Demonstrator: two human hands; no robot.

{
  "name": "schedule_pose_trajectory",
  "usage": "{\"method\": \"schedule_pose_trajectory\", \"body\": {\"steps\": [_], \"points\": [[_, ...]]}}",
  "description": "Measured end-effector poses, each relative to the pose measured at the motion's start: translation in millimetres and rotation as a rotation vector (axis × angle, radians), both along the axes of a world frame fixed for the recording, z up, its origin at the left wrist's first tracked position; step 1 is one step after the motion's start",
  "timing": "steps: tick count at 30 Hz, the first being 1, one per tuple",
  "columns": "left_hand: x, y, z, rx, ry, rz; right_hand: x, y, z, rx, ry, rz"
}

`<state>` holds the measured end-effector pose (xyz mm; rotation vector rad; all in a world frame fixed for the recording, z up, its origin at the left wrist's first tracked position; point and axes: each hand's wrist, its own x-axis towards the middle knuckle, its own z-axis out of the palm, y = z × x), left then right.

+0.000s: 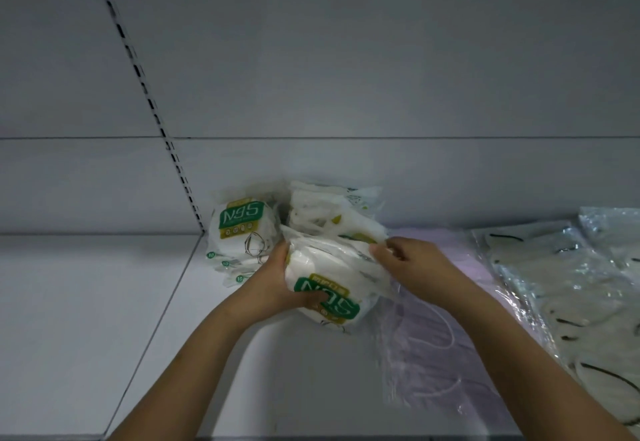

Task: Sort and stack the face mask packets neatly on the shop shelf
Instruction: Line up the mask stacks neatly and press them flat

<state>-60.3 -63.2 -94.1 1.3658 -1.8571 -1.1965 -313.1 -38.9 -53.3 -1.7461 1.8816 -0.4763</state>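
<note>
We are mid-sort: our left hand [277,284] grips the N95 packet [329,288] on the shelf [294,371], while our right hand [405,264] pinches its upper edge. Next, we judge, it goes squarely onto the stack [242,236] just beside.

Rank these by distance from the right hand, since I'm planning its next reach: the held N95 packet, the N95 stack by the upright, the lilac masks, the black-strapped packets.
From the right hand:
1. Held N95 packet, pinched.
2. Lilac masks, just below.
3. N95 stack at left and black-strapped packets at right: too close to call.
</note>
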Motion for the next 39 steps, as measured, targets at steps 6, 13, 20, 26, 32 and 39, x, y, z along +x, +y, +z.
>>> {"method": "schedule_pose_trajectory", "body": {"steps": [6, 13, 20, 26, 32, 39], "points": [[12, -2, -12, 0.011, 0.004, 0.044, 18, -6, 14, -0.146, -0.004, 0.091], [17, 13, 12, -0.015, -0.094, -0.098, 42, -16, 1, -0.394, 0.052, -0.066], [63, 16, 23, -0.091, -0.167, 0.104, 130, 10, 26, -0.724, 0.22, 0.297], [108, -20, 4, -0.174, 0.011, 0.636, 166, -22, 27, -0.536, 0.01, 0.315], [102, -75, 23, 0.556, 0.368, 0.62, 200, -96, 34, 0.045, 0.131, 0.177], [99, -102, 20, 0.753, 0.414, 0.432, 205, -111, 12, 0.193, 0.076, 0.118]]}}
